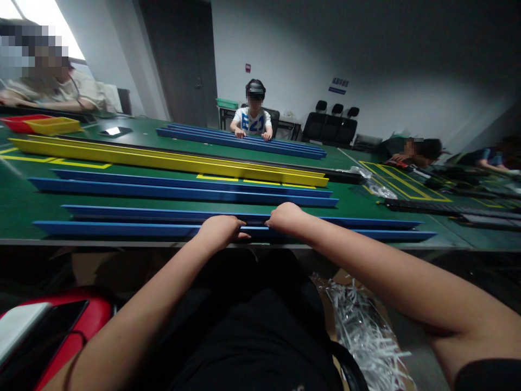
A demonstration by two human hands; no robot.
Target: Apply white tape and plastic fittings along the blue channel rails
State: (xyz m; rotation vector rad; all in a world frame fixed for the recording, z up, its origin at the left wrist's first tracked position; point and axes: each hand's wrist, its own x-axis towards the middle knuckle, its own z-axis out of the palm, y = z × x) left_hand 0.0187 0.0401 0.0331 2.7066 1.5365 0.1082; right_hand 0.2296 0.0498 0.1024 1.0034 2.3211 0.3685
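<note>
Bare forearms [154, 304] lie nearest, reaching over black clothing [252, 326] to the near blue rails [122, 228], set lengthwise along the front edge of the green bench [16, 209]; the left hand [222, 231] has its grip curled with fingertips slightly apart, the right hand [287, 217] has its grip bent more tightly near it, both at the rails, though I cannot tell whether either has closed on them. Behind lie another blue pair [163, 191] and a yellow rail [163, 161]; across the bench a person [255, 120] touches more blue rails.

Workshop: green worktable [362, 203], blue rails [122, 229], bins [57, 127].
</note>
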